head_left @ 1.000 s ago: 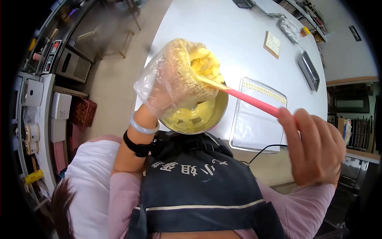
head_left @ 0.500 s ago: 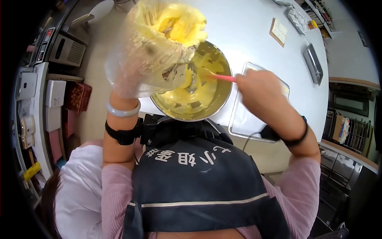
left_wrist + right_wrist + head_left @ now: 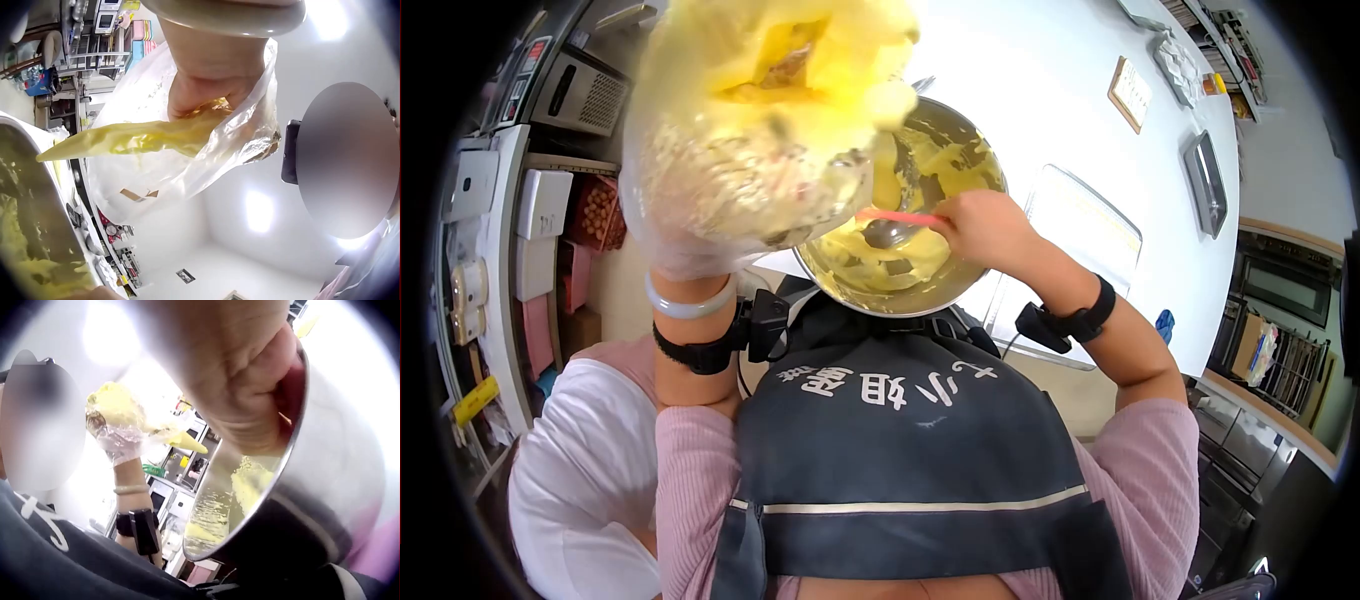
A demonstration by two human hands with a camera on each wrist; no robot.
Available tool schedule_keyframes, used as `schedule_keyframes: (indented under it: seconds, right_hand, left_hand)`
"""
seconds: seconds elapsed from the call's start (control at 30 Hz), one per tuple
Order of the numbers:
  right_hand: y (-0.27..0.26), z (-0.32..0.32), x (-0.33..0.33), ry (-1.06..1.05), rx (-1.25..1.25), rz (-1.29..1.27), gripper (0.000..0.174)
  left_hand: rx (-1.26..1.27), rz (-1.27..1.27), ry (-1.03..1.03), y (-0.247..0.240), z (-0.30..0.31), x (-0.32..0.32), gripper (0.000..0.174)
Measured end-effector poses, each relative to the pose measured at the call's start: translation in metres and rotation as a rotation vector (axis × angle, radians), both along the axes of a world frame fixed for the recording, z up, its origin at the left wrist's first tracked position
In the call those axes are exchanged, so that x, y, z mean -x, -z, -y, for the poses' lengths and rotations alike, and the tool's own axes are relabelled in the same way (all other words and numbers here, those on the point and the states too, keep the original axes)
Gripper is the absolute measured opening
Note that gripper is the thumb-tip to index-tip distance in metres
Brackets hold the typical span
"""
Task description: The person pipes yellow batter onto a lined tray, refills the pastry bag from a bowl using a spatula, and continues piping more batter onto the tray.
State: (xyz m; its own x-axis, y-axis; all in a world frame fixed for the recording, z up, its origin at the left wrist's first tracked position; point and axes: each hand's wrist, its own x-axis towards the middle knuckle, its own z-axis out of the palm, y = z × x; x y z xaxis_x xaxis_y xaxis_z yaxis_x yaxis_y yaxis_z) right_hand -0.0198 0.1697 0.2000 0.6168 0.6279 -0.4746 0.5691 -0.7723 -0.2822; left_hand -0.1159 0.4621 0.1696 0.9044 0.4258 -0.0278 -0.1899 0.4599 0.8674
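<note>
My left hand (image 3: 212,84) grips a clear plastic bag (image 3: 750,190) filled with yellow cream, its wide mouth facing up; the folded plastic covers the hand in the head view. The bag's pointed end (image 3: 94,141) hangs beside the hand in the left wrist view. Curled round the handle of a red spatula (image 3: 900,217), my right hand (image 3: 990,230) is at the right side of the metal bowl (image 3: 955,290). The spatula's head is inside the bowl, partly hidden by the bag. Yellow cream (image 3: 850,258) coats the bowl's inside.
On the white table (image 3: 1010,60), right of the bowl, lies a lined tray (image 3: 1090,225). Farther off are a notepad (image 3: 1131,95) and a metal pan (image 3: 1205,185). Another person in white (image 3: 590,480) is close at the left.
The spatula has left the bag's mouth and gone down into the bowl with my right hand. My left hand has moved the bag left and up, larger in the head view.
</note>
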Motion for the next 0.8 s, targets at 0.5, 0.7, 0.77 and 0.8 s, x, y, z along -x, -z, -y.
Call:
schedule_keyframes:
  seconds: [0.5,0.7,0.77,0.8]
  right_hand:
    - [-0.082,0.105,0.026,0.508,-0.705,-0.126,0.019]
    - [-0.154,0.129,0.035,0.487,-0.814,0.019,0.020]
    - [-0.166,0.124,0.043,0.456,-0.833,0.072,0.021]
    - [-0.170,0.117,0.045,0.354,-0.740,0.285,0.022]
  left_hand:
    - [-0.320,0.228,0.023,-0.070,0.008,-0.011,0.064]
    - [-0.726,0.238,0.252,-0.085,0.058,-0.050,0.063]
    - [-0.813,0.230,0.297,-0.084,0.075,-0.051,0.063]
    - [-0.851,0.219,0.309,-0.084,0.083,-0.051,0.063]
